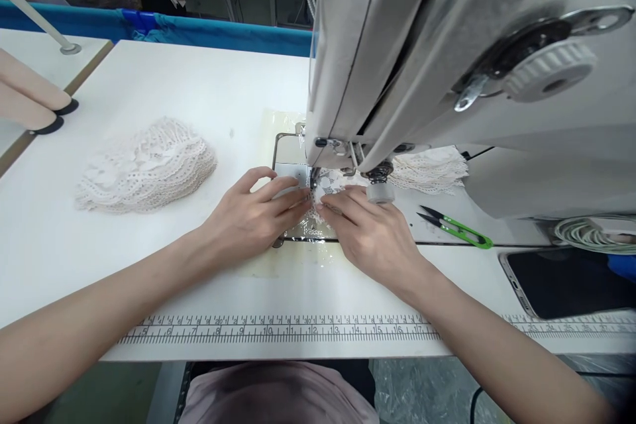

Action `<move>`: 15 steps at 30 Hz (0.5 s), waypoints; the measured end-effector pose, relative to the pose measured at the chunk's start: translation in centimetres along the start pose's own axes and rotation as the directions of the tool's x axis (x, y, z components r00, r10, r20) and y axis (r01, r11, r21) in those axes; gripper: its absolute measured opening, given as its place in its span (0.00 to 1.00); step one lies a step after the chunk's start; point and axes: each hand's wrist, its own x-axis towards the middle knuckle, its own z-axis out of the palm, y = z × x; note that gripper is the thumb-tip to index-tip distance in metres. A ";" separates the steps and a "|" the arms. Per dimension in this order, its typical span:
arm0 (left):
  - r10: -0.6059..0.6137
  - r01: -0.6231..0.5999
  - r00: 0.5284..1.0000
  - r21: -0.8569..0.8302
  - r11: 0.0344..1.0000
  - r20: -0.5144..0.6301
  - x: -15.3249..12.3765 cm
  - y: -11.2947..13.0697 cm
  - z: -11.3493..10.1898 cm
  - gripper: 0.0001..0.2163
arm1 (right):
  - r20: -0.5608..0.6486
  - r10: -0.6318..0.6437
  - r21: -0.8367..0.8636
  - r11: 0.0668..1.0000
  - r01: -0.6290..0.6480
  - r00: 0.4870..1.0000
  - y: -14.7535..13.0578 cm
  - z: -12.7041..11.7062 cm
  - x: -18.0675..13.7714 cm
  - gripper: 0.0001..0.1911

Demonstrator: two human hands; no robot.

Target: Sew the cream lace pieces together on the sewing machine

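Observation:
A small piece of white lace (328, 180) lies under the needle area of a sewing machine (358, 53). My left hand (256, 217) reaches in from the left, its thumb and fingertips closed at the lace's near left edge. From the other side, my right hand (375, 232) has its fingers bent and pressed on the lace's right part. The fingertips of both hands almost meet just in front of the presser foot. Part of the lace is hidden by my fingers and the machine head.
A stack of white lace pieces (149, 165) sits at left, and more lace (430, 169) lies behind the needle. Green thread snips (460, 230), a phone (571, 281) and a coiled cord (596, 233) are at right. A printed ruler (288, 329) runs along the front edge.

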 end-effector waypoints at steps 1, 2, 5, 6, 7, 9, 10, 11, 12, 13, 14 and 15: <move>0.002 -0.002 1.000 0.005 1.000 0.001 0.1 -0.1 0.1 0.15 | 0.000 0.003 0.001 1.000 -0.003 1.000 0.0 0.1 0.0 0.15; 0.002 -0.002 1.000 0.011 1.000 -0.001 0.1 -0.2 0.1 0.15 | -0.001 0.008 -0.001 1.000 -0.008 1.000 0.1 0.1 0.0 0.15; 0.001 -0.001 1.000 0.030 1.000 -0.007 0.4 -0.4 0.2 0.14 | 0.004 0.023 -0.020 1.000 -0.023 1.000 0.1 0.3 0.1 0.16; -0.001 0.001 1.000 0.035 0.999 -0.011 0.4 -0.4 0.2 0.14 | 0.006 0.027 -0.026 0.999 -0.027 1.000 0.1 0.4 0.1 0.16; -0.003 0.004 1.000 0.037 0.999 -0.016 0.4 -0.4 0.2 0.14 | 0.008 0.031 -0.030 0.999 -0.030 0.999 0.1 0.4 0.1 0.16; -0.006 0.007 1.000 0.032 0.999 -0.016 0.4 -0.3 0.1 0.14 | 0.006 0.033 -0.023 0.999 -0.033 0.999 0.1 0.3 0.1 0.16; -0.004 0.005 1.000 0.026 1.000 -0.012 0.3 -0.2 0.0 0.14 | 0.001 0.031 -0.013 0.999 -0.031 1.000 0.1 0.3 0.0 0.16; 0.001 -0.001 1.000 0.021 1.000 -0.005 0.2 -0.1 -0.1 0.14 | -0.005 0.026 -0.002 1.000 -0.026 1.000 0.1 0.2 0.0 0.15; 0.007 -0.007 1.000 0.016 1.000 0.005 0.1 0.0 -0.2 0.14 | -0.010 0.020 0.007 1.000 -0.020 1.000 0.1 0.1 0.0 0.15; 0.014 -0.014 1.000 0.016 1.000 0.006 0.1 0.1 -0.2 0.14 | -0.014 0.016 0.014 1.000 -0.016 1.000 0.1 0.0 0.0 0.14; 0.021 -0.021 1.000 0.019 1.000 -0.001 0.0 0.1 -0.2 0.14 | -0.017 0.012 0.016 1.000 -0.012 1.000 0.1 0.0 0.0 0.14; 0.027 -0.027 1.000 0.023 0.999 -0.009 0.0 0.2 -0.2 0.14 | -0.018 0.011 0.013 1.000 -0.010 1.000 0.1 -0.1 -0.1 0.14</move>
